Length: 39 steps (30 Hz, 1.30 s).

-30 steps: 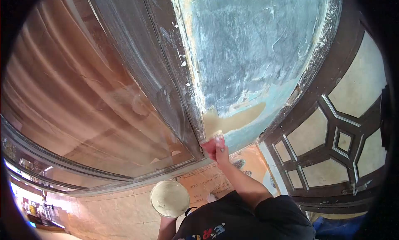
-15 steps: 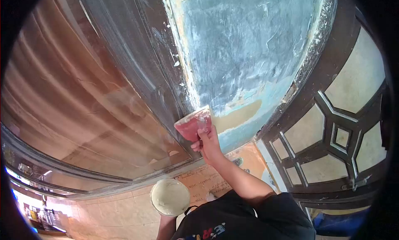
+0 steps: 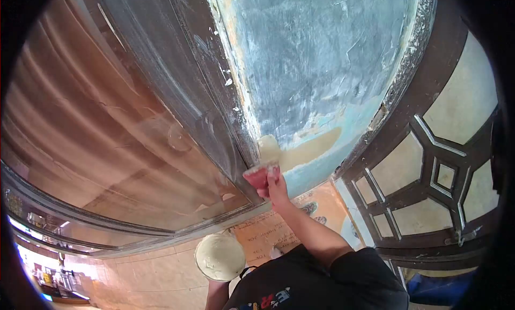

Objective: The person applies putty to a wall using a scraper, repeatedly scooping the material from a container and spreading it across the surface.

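Note:
My right hand grips a red putty spreader, its edge pressed near the lower left corner of the blue-grey wall. Just above the blade lies a smear of cream putty, beside a longer beige putty patch that runs right. Low in the view, my left hand holds up a round bowl of cream putty from below. The bowl hides most of its fingers.
A dark wooden frame with brown-tinted glass borders the wall on the left. To the right stands a dark door with pale panels. Orange floor covering with handwriting lies below.
My right hand has drawn the spreader down and slightly right, and a cream putty smear now shows where the blade was. The bowl has stayed nearly in place.

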Each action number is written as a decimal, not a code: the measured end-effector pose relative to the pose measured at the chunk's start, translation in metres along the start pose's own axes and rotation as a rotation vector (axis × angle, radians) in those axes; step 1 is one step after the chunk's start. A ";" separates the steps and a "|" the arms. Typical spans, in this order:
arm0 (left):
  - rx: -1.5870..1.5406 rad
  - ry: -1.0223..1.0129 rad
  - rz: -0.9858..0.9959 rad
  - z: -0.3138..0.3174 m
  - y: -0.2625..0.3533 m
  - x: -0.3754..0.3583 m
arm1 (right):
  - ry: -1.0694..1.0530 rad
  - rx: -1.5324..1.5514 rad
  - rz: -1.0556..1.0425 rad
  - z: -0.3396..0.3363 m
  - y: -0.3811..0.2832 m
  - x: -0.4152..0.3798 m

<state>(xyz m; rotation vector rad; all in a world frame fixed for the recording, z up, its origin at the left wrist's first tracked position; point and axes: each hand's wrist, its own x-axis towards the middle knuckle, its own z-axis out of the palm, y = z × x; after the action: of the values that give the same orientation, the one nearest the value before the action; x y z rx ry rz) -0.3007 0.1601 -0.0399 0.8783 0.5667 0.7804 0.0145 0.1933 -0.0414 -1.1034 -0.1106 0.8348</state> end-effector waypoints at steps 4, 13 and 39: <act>0.053 -0.001 0.035 0.017 0.009 0.004 | 0.078 -0.036 0.188 -0.039 0.045 -0.004; 0.054 -0.028 -0.023 0.022 0.004 0.007 | -0.160 0.001 -0.086 0.040 -0.049 -0.016; -0.313 -0.008 -0.061 0.023 -0.008 0.021 | -0.230 0.178 0.502 -0.069 -0.004 -0.031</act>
<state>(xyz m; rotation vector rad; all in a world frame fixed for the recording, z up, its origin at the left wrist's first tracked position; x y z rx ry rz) -0.2688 0.1634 -0.0368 0.5738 0.4467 0.7846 0.0274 0.1213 -0.0616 -0.8726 0.0537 1.3943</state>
